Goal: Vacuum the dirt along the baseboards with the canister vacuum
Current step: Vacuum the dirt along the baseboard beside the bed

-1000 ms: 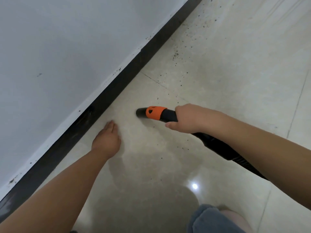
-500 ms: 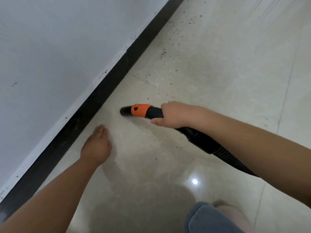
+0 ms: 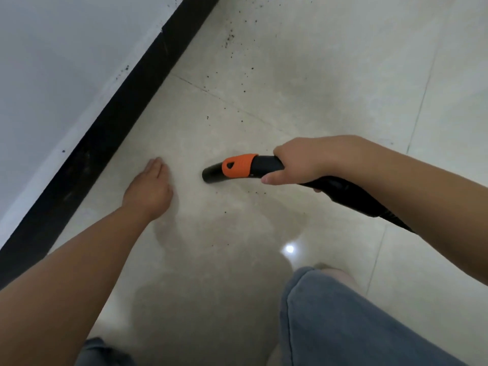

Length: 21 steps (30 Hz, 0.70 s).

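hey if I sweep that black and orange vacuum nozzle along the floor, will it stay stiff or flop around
The nozzle with its orange collar looks like hard plastic, so it should stay stiff. The ribbed hose behind the right hand probably flexes and trails. It seems light, since one hand holds it up.

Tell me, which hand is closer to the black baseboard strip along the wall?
Left. The left hand lies flat on the floor close beside the black baseboard strip; the right hand grips the black vacuum hose farther out.
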Tool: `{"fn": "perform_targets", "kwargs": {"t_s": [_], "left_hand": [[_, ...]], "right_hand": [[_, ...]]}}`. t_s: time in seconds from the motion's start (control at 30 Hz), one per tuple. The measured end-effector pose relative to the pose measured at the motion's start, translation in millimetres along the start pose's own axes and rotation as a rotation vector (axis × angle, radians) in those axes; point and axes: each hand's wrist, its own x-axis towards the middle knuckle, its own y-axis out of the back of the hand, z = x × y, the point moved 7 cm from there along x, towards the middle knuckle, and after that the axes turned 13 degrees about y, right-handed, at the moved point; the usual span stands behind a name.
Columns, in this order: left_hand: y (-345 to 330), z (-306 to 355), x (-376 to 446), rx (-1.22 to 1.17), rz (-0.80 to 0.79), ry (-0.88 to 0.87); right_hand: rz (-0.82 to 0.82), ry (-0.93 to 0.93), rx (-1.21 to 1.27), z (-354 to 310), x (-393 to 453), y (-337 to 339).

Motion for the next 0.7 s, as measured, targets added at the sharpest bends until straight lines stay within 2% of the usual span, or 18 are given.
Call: {"fn": "perform_targets", "kwargs": {"t_s": [0.27, 0.4, 0.57, 0.7], "left_hand": [[-5.7, 29.7, -5.5, 0.070, -0.030, -0.078], [2.5, 43.5, -6.6, 0.065, -0.012, -0.106], [-7.8, 67.6, -17.3, 0.079, -0.027, -0.169], [-8.9, 67.7, -15.9, 0.107, -0.015, -0.170]], "right_hand": [[0.021, -0.074, 0.032, 25.2, -20.1, -13.2], [-0.055, -0.008, -0.015, 19.2, -30.0, -32.3], [-0.014, 0.075, -0.079, 8.9, -43.8, -60.8], [0.013, 0.089, 0.002, 1.8, -42.5, -80.3]]}}
